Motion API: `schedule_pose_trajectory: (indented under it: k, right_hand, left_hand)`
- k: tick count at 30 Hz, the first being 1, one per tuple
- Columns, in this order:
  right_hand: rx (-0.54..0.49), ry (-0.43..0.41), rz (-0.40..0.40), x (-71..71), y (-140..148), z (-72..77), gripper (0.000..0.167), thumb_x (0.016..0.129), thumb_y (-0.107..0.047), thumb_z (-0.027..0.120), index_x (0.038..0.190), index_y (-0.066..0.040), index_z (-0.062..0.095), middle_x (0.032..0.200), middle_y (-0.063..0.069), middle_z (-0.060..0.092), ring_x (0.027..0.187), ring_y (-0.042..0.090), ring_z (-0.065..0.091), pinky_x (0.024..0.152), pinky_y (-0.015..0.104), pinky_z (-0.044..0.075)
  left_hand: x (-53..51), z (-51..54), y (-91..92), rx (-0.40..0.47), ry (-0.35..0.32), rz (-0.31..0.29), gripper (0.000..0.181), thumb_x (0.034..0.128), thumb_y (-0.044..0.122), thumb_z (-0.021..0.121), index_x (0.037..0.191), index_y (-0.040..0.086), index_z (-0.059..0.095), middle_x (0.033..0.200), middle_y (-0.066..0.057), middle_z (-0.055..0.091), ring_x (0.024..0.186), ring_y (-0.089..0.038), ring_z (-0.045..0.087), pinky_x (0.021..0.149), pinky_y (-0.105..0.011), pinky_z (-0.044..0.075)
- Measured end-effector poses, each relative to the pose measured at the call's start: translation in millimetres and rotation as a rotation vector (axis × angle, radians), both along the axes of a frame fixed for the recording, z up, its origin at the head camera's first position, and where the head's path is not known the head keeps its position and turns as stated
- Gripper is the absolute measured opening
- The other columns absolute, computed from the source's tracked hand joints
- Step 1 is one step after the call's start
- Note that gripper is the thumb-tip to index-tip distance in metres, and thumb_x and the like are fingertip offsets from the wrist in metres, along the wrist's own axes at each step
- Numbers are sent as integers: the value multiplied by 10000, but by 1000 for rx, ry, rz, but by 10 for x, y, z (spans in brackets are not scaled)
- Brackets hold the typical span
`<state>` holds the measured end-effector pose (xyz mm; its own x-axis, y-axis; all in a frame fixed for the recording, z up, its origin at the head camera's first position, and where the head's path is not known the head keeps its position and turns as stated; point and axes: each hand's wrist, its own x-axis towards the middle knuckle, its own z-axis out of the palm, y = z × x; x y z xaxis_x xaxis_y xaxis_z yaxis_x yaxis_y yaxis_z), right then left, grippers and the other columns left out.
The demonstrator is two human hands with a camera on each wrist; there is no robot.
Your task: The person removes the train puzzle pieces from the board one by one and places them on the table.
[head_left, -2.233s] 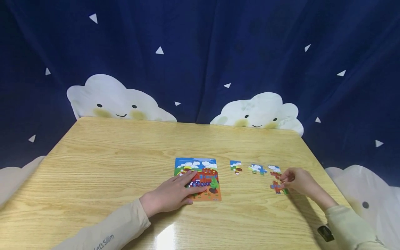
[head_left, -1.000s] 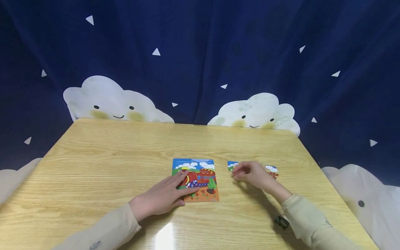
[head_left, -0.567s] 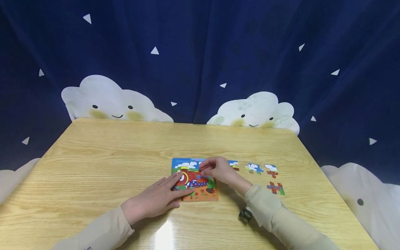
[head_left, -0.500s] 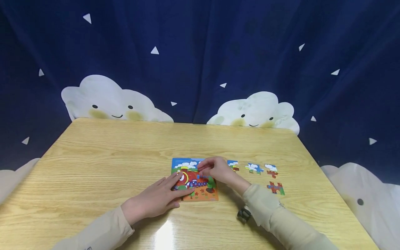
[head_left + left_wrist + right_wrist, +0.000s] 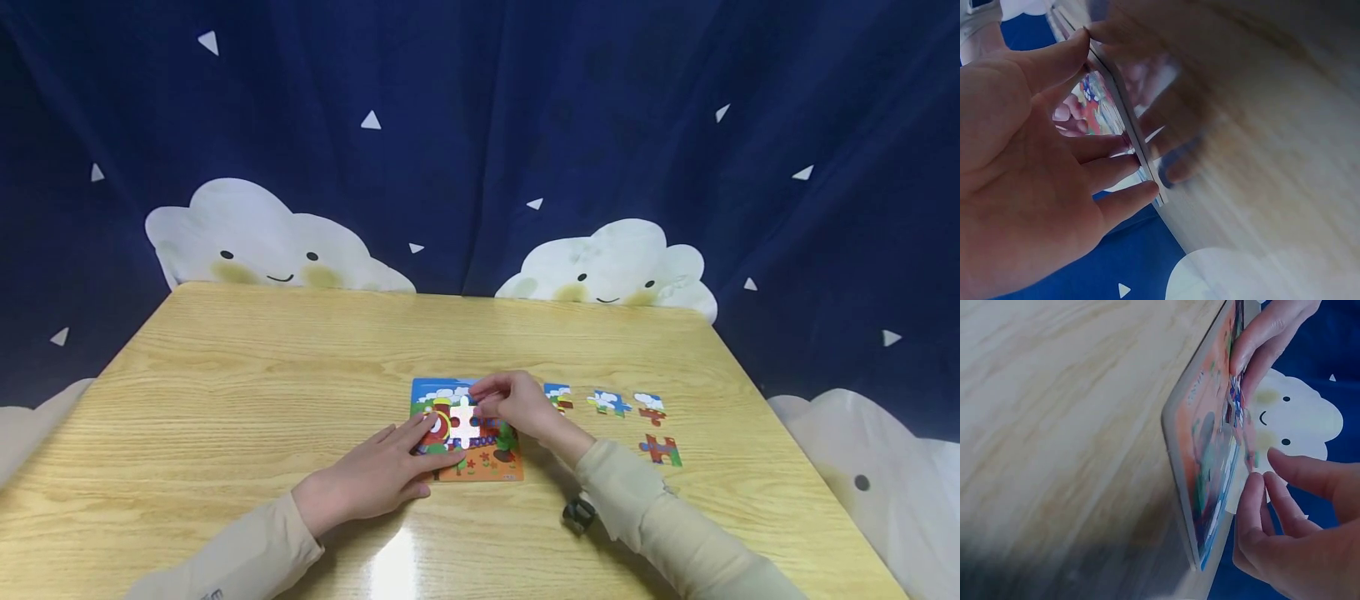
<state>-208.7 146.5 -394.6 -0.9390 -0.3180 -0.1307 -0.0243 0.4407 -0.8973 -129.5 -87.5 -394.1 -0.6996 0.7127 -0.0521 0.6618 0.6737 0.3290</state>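
Observation:
A picture puzzle board (image 5: 491, 468) with a red train and clouds lies flat on the wooden table. My left hand (image 5: 363, 485) rests across its left side with straight, spread fingers. In the left wrist view, those fingertips meet the board's edge. Over the upper right of the board, my right hand (image 5: 525, 408) bends thumb and fingers together at a puzzle piece (image 5: 464, 427). From the head, that piece shape gleams white, so its print cannot be seen. In the right wrist view, the piece (image 5: 1249, 447) stands tilted above the board beside the fingertips.
Several loose puzzle pieces lie to the right of the board: one beside it (image 5: 557, 393), a cloud piece (image 5: 608, 403) and a red and green piece (image 5: 662, 451) among them. Behind the table (image 5: 300, 333) hangs a dark blue curtain (image 5: 450, 150) with printed clouds.
My right hand has moved left from the loose pieces to the board. The white-gleaming piece shape now shows at its fingertips. My left hand has stayed on the board, shifting only slightly.

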Motion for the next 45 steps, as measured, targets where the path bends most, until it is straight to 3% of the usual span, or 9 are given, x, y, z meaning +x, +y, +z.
schedule_pose_trajectory:
  k: [14, 24, 32, 36, 45]
  right_hand:
    - [89, 231, 64, 20, -70, -10, 150, 801, 6, 785, 934, -43, 734, 795, 5, 671, 704, 115, 613, 649, 248, 529]
    - [10, 122, 58, 37, 40, 4, 161, 858, 47, 715, 1009, -5, 689, 850, 64, 654, 685, 195, 667, 632, 338, 580]
    - [8, 68, 67, -1, 585, 75, 190, 837, 74, 716, 1019, 59, 662, 845, 101, 657, 724, 225, 678, 676, 406, 584]
    - [22, 22, 54, -3, 958, 85, 181, 850, 102, 684, 1026, 91, 642, 842, 132, 635, 752, 228, 683, 697, 377, 589]
    - [260, 77, -29, 119, 1544, 71, 130, 855, 83, 681, 978, 42, 672, 827, 109, 635, 765, 211, 629, 646, 309, 554]
  left_hand:
    - [11, 17, -4, -26, 30, -11, 511, 967, 271, 628, 1457, 324, 493, 1546, -263, 279, 1418, -401, 286, 1025, -622, 365]
    - [10, 0, -2, -20, 40, -9, 516, 963, 270, 635, 1455, 330, 493, 1541, -270, 284, 1414, -409, 291, 1018, -620, 376]
    - [14, 10, 0, -13, 13, 0, 514, 972, 267, 623, 1464, 323, 483, 1553, -261, 263, 1428, -402, 263, 1037, -614, 358]
    - [12, 3, -5, -8, 11, 0, 515, 972, 264, 624, 1465, 317, 483, 1556, -260, 258, 1431, -401, 257, 1041, -613, 354]
    - [16, 4, -5, -5, 6, -5, 524, 972, 260, 624, 1470, 322, 474, 1558, -262, 248, 1432, -404, 251, 1039, -617, 353]
